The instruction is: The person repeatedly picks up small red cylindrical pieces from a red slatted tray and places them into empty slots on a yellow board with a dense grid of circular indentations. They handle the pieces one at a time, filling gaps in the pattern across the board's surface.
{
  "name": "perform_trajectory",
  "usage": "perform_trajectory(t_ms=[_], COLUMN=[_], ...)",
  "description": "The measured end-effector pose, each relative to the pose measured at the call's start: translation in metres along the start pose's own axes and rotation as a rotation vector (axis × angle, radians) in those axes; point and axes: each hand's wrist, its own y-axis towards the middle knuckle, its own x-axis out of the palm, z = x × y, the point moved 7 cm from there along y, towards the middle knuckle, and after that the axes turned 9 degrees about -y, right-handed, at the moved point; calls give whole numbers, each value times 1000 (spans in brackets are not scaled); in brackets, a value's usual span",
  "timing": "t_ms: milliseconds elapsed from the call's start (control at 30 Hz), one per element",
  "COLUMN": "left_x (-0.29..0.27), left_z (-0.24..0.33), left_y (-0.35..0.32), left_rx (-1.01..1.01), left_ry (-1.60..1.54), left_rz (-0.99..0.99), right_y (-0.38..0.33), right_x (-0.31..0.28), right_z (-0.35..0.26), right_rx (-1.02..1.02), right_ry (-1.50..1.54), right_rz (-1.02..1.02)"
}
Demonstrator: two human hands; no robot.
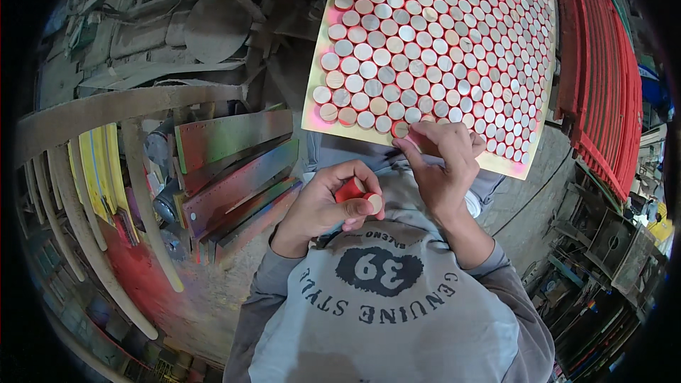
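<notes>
A pale yellow board (312, 119) lies in front of me, covered with close rows of short round wooden pieces (368, 69). Their tops are bare and pale; their sides are painted red. My left hand (328, 202), held before my chest, is closed round a few similar red-sided pieces (350, 190). How many it holds is partly hidden by the fingers. At the board's near edge, my right hand (448, 163) pinches one round wooden piece (400, 130) between thumb and fingertips, beside the nearest row. Its other fingers curl over the board's edge.
On the left, several painted boards (234, 138) lean together behind curved wooden bars (135, 96). A stack of red slats (599, 64) stands right of the board. Farther right are dark racks (596, 262) with assorted material. A round grey disc (218, 27) stands at the far left.
</notes>
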Motion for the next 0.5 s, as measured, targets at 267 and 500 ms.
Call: perform_trajectory(t_ms=[267, 500], left_x=[0, -2], left_z=[0, -1], left_y=[1, 2], left_rx=[13, 14], left_ry=[25, 6], left_rz=[6, 53], right_y=[0, 5], right_x=[1, -12], right_z=[0, -11], right_rx=[-11, -138], right_ry=[-2, 311], right_rz=[22, -220])
